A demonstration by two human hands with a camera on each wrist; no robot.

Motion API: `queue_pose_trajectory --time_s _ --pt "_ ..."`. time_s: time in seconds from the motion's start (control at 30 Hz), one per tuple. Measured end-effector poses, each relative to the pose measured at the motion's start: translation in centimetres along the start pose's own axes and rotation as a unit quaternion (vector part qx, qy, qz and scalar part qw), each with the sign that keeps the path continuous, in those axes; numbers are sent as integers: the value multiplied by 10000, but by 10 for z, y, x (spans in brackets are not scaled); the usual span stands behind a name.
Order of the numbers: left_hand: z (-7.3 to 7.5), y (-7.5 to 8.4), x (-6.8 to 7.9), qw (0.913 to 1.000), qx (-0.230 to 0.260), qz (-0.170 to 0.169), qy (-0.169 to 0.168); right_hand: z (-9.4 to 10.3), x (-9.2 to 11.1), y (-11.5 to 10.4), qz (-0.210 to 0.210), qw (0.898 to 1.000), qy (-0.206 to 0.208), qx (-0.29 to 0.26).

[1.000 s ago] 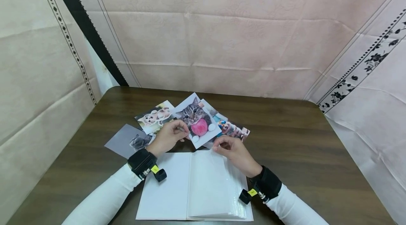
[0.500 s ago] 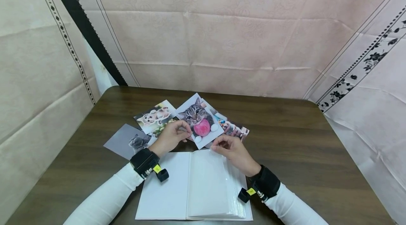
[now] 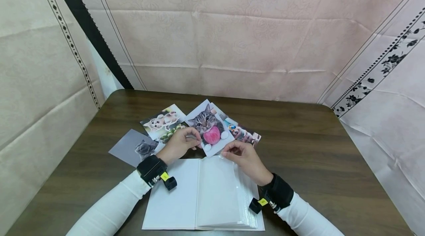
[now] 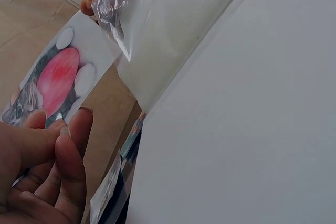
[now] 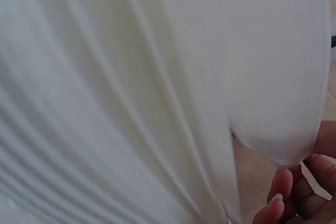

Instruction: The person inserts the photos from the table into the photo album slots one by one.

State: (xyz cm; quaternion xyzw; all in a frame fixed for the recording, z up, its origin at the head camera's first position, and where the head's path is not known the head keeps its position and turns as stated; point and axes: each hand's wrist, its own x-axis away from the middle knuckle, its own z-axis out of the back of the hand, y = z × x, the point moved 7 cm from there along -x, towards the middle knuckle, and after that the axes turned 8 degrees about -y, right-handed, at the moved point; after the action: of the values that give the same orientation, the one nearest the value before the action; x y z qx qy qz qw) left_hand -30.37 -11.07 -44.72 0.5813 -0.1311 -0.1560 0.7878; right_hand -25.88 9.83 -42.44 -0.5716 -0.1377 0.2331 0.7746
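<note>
Pale patterned cloth (image 3: 212, 40) is hung across the upper part of the head frame, with a dark band (image 3: 93, 31) slanting at upper left. Below it, a brown wood-grain bench (image 3: 315, 154) is seen. An album (image 3: 174, 199) is laid open at lower centre, its white left leaf flat and its clear-pocketed pages at right.

At frame centre, just above the album, a photograph of a tabby cat with a pink heart (image 3: 207, 127) is held at its lower left edge by the left hand (image 3: 180, 143); thumb and fingers are closed in a light pinch. By the right hand (image 3: 244, 156), a corner of a clear pocket (image 4: 152, 30) is pinched between thumb and fingers, and the pocket is raised, as seen in the left wrist view. Contact between photograph and pocket cannot be told.

To the left, a grey photograph (image 3: 127, 148) is partly covered by the left hand and wrist; above it an animal photograph (image 3: 162, 119) is seen. Right of the cat picture, a multicoloured photograph (image 3: 245, 136) is partly overlapped. Black straps (image 3: 151, 167) are worn over both wrists, next to white sleeves (image 3: 111, 206).
</note>
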Motion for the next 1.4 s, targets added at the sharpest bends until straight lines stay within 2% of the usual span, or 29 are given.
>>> queue_pose_trajectory --time_s 0.33,0.6,0.9,1.2,1.4 --pt "3 -8 -1 9993 -245 -14 -267 4 3 1 -225 9993 287 -10" --pt "2 -11 -1 9984 -178 -22 -544 6 6 -2 -155 9989 434 96" --pt "-1 -13 0 9952 -168 -106 -963 8 6 -1 -475 9972 544 192" --pt "1 -13 -1 9954 -269 -182 -905 7 5 -1 -335 9985 424 -72" --pt "1 -13 -1 9957 -341 -87 -852 7 6 -4 -72 9992 383 103"
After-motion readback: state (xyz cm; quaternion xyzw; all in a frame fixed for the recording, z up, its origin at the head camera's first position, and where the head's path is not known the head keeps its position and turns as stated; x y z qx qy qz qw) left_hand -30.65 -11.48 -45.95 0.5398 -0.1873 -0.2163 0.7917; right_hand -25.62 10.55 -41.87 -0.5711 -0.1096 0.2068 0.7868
